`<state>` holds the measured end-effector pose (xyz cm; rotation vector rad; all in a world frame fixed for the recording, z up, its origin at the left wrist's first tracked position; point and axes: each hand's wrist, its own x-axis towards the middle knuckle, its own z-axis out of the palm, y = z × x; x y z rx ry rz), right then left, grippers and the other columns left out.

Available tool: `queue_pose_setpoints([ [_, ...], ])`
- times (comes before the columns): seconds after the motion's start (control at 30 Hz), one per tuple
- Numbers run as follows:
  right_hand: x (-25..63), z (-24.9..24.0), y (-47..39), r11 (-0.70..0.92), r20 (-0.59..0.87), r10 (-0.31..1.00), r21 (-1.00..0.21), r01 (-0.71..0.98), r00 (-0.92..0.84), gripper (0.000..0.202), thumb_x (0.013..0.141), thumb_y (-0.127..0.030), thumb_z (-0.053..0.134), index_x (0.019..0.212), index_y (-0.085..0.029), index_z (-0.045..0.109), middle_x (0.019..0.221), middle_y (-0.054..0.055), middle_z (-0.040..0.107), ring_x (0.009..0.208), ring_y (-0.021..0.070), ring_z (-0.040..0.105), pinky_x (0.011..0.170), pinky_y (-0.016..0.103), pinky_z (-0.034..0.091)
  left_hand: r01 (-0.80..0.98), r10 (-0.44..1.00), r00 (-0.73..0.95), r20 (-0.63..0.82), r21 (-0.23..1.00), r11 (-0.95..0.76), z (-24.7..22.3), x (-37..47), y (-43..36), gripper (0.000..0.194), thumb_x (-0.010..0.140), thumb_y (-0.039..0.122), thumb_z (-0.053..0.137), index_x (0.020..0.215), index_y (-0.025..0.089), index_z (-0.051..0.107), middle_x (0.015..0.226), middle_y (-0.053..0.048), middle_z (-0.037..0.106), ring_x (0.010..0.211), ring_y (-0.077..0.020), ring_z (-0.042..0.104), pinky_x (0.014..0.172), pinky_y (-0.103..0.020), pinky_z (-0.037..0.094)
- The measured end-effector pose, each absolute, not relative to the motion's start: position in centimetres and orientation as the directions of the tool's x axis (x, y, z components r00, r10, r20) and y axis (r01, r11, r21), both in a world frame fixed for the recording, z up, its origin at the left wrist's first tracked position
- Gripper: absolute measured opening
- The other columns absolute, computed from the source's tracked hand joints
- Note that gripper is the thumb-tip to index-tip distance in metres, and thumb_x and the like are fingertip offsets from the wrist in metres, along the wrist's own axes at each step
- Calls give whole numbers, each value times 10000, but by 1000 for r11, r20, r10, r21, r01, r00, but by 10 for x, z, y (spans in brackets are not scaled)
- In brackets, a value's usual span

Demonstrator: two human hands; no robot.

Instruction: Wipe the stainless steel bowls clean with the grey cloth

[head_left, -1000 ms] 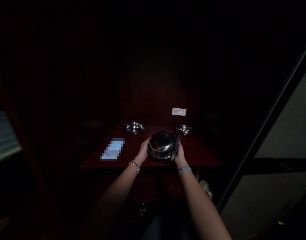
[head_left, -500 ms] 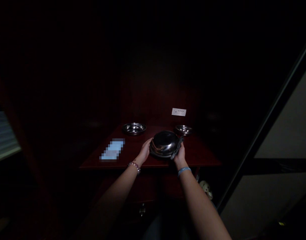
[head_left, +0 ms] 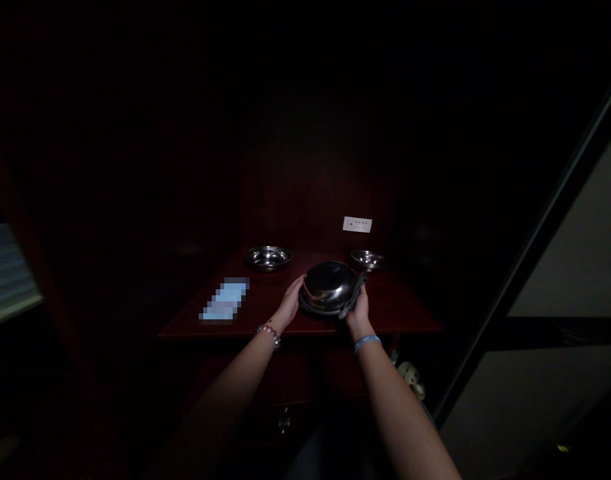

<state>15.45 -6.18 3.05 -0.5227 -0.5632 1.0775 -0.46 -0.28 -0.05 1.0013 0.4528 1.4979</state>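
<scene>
A shiny metal bowl (head_left: 329,287) is held bottom side up over the front part of the dark red desk. My left hand (head_left: 289,303) grips its left rim. At its right edge my right hand (head_left: 359,308) holds a dark grey cloth (head_left: 352,300) against the metal. Part of the fingers of both hands is hidden by the bowl and the cloth. Behind it stand two more metal bowls, one at the back left (head_left: 268,258) and a smaller-looking one at the back right (head_left: 367,260), both with the open side up.
A blurred light-blue rectangle (head_left: 225,300) lies on the left of the desk (head_left: 270,320). A white socket panel (head_left: 357,225) is on the back wall. Below the desktop are a drawer handle (head_left: 284,421) and a pale object (head_left: 411,377) at the right.
The cloth and my right hand have shifted very slightly along the bowl's right edge. The bowl and my left hand are almost where they were.
</scene>
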Motion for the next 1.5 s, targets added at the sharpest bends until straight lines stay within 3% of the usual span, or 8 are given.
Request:
queue_pose_setpoints([
  [0.2, 155, 34, -65, 324, 62, 931, -590, -739, 359, 355, 968, -470, 463, 938, -236, 728, 905, -13, 791, 959, 187, 728, 1034, 403, 522, -587, 940, 109, 323, 784, -201, -2, -5, -3, 325, 787, 356, 748, 1056, 175, 769, 1287, -105, 715, 1304, -265, 580, 1181, -424, 351],
  [0.63, 155, 37, -67, 301, 43, 941, -564, -769, 336, 379, 991, -457, 432, 967, -228, 733, 934, -8, 789, 977, 184, 720, 1070, 399, 497, -559, 937, 160, 312, 811, -174, 1, -7, -6, 438, 824, 409, 744, 1204, 193, 725, 1393, -100, 650, 1393, -269, 508, 1231, -441, 290],
  [1.5, 156, 34, -65, 297, 46, 943, -564, -771, 329, 379, 972, -473, 456, 977, -213, 731, 910, 3, 791, 924, 192, 724, 1066, 409, 490, -559, 944, 170, 282, 817, -143, -8, -5, 5, 403, 822, 416, 725, 1153, 188, 741, 1377, -105, 660, 1391, -273, 509, 1216, -448, 315],
])
